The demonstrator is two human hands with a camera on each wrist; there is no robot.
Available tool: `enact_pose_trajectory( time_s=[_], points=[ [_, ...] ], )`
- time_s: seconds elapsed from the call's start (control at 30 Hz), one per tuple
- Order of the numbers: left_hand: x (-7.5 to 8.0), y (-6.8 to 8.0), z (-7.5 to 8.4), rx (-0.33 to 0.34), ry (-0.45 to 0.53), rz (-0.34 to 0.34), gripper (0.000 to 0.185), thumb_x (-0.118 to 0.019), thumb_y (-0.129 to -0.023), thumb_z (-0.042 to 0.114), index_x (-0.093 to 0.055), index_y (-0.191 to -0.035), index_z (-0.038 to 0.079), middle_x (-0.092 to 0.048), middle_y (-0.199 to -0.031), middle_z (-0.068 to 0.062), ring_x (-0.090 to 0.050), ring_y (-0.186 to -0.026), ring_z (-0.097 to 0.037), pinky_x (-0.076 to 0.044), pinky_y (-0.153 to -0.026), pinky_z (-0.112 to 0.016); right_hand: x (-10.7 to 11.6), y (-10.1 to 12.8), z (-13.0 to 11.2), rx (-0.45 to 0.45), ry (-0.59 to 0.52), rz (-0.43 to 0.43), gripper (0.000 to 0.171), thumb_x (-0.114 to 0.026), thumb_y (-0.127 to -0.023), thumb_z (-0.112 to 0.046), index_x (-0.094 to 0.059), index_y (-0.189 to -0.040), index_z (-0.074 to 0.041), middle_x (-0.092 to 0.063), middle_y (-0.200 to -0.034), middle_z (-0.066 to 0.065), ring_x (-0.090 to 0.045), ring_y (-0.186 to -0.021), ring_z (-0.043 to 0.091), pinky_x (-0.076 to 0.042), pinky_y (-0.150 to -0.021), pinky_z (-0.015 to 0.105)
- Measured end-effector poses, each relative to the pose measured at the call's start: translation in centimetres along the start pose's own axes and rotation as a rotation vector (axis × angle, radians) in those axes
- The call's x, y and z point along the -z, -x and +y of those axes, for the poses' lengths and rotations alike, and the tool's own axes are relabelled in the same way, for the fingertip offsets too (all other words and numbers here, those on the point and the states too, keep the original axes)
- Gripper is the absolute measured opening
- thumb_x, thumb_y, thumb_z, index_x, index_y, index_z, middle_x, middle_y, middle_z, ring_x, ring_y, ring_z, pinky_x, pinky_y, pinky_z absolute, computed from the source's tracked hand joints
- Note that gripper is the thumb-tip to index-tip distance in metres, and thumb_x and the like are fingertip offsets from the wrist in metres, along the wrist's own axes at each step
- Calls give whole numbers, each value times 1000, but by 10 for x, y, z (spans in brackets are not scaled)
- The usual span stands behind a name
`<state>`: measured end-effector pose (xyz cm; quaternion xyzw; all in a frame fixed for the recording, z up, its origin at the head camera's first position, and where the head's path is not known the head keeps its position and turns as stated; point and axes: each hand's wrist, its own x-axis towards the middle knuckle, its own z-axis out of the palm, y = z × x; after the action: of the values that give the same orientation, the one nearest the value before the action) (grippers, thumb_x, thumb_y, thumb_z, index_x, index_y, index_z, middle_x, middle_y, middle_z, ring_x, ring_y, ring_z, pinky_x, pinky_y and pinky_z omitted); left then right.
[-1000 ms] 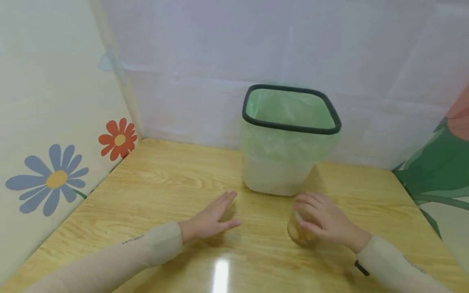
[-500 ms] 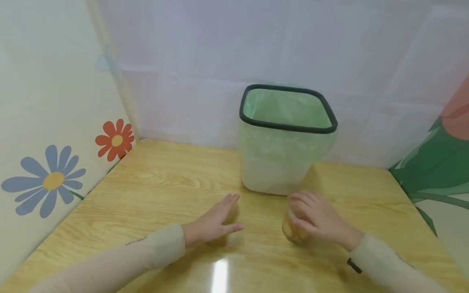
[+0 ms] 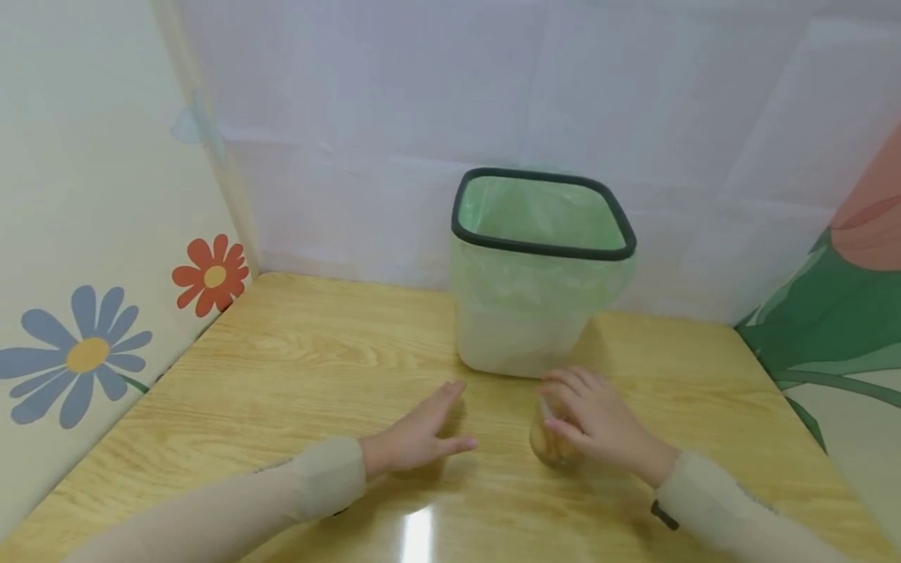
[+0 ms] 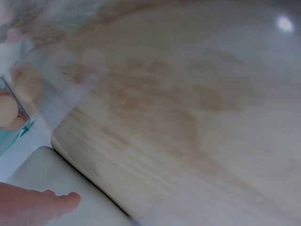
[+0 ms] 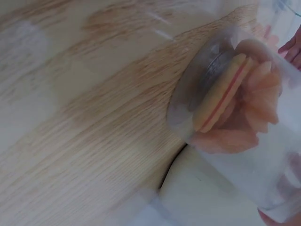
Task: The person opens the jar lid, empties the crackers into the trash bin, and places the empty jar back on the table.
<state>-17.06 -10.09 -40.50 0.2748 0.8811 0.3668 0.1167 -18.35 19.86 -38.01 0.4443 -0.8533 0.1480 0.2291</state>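
- On the wooden table [image 3: 296, 367], at about 5 o'clock from its middle, we see a small clear jar [image 3: 551, 446] standing upright, with pale round biscuits inside; the right wrist view shows them as sandwich biscuits with a pink filling, pressed against the clear wall [image 5: 235, 94].
- Our right hand [image 3: 594, 422] sits over the jar from the 3 o'clock side, fingers curled round its top and side, so it grips the jar.
- Our left hand [image 3: 418, 434] lies at 9 o'clock from the jar, near it but not touching, palm down on the table with the fingers straight and together and the thumb spread out toward the jar; it holds nothing.
- At 12 o'clock from the jar, just beyond the fingertips of the right hand, stands a square white bin [image 3: 524, 344] with a dark rim, lined with a thin green bag [image 3: 542, 215] folded over its upper half. We cannot tell whether anything lies in it.
- Both forearms wear beige sleeves; the right sleeve [image 3: 711, 500] has a dark band at the wrist.
- At 9 o'clock a cream wall panel carries a red flower [image 3: 209, 275] and a blue flower [image 3: 77, 356] with a yellow centre; at 3 o'clock another panel shows green leaves [image 3: 838, 344].
- At 12 o'clock, behind the bin, hangs a plain pale backdrop [image 3: 422, 117].
- The left wrist view is blurred: we make out wood grain, a fingertip [image 4: 66, 203] low at 7 o'clock, and the biscuits faintly at 9 o'clock.
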Motion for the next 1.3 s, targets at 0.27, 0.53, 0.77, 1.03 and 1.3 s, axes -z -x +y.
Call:
enact_pose_trajectory(
  time_s=[0.27, 0.53, 0.77, 1.03, 1.3],
  points=[
    [-11, -5, 6, 5, 41, -3, 90, -65, -92, 42, -16, -151, -7, -17, -156, -26, -17, -144, -39, -15, -115, -52, -1, 4, -5, -48, -29, -64, 41, -61, -92, -32, -62, -121, -2, -58, -128, 20, -52, -118, 42, -39, -94, 63],
    [-20, -10, 10, -29, 21, 4, 89, -65, -92, 41, -18, -150, -9, -19, -155, -27, -18, -143, -39, -17, -115, -50, -2, 7, -7, -43, 9, -98, 50, -56, -96, -37, -58, -130, 0, -53, -137, 21, -48, -124, 43, -37, -98, 63],
    [-23, -14, 14, -35, -9, -4, 91, -65, -92, 42, -18, -150, -8, -19, -155, -27, -20, -143, -38, -19, -114, -52, -1, 8, -6, -19, 52, -83, 64, -33, -103, -50, -56, -131, 3, -52, -137, 22, -49, -123, 42, -39, -96, 61],
    [-24, -21, 19, -17, -6, -30, 90, -65, -92, 41, -17, -151, -6, -17, -157, -23, -17, -144, -37, -16, -115, -50, 1, 4, -4, -31, 30, -93, 61, -37, -103, -48, -56, -132, 2, -52, -137, 22, -49, -124, 42, -38, -98, 61],
    [-28, -28, 31, -15, 31, -28, 89, -63, -94, 40, -14, -152, -6, -14, -157, -24, -15, -144, -36, -15, -115, -50, 6, 1, -5, -70, 0, -111, 56, -49, -100, -42, -56, -133, 2, -50, -140, 21, -47, -126, 43, -36, -99, 62]
  ],
)
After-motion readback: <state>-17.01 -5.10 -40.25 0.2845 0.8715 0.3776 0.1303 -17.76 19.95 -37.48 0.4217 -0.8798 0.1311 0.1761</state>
